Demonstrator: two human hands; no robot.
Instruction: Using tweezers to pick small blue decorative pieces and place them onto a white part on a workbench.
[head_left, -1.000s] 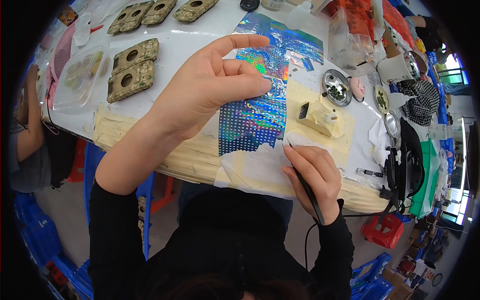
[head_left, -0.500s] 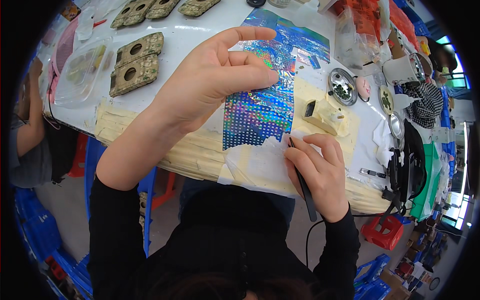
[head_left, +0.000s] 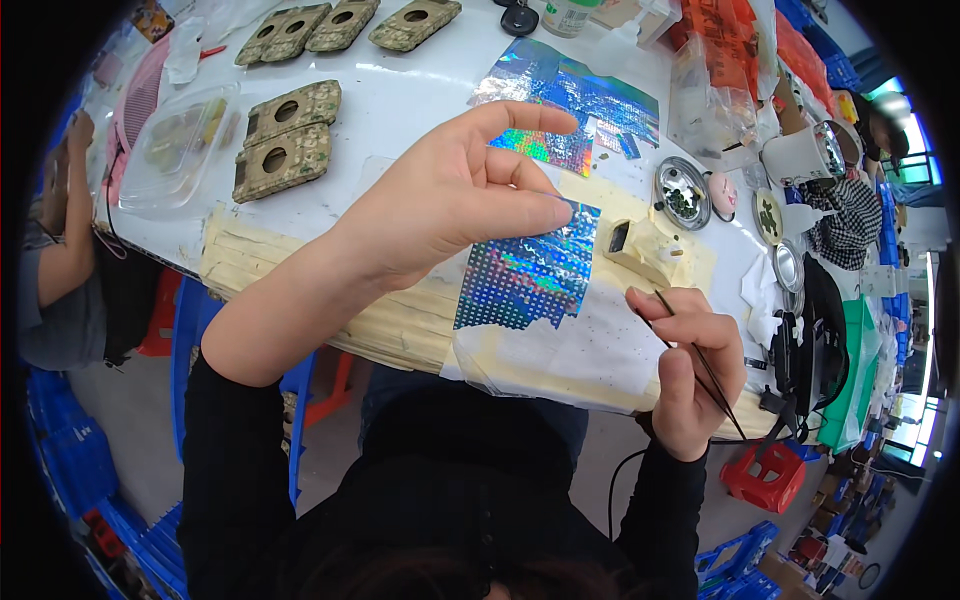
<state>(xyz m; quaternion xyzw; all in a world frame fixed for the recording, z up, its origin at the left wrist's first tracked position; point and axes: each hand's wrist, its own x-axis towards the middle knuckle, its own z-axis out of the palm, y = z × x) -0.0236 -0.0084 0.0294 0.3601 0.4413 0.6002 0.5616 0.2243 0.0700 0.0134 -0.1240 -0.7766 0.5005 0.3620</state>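
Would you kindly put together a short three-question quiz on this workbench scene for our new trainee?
1. True or false: the left hand holds the holographic foil sheet by its upper edge.
2. What does the right hand hold? A) scissors B) a thin dark pointed tool C) a glue bottle
3. Fill in: the two camouflage-patterned blocks nearest the left hand each have a round ____ in them.

Key
1. True: the fingertips pinch its top edge above the taped table.
2. B: the thin dark pointed tool lies across the fingers, its tip towards the foil, and a cable trails below that wrist.
3. hole.
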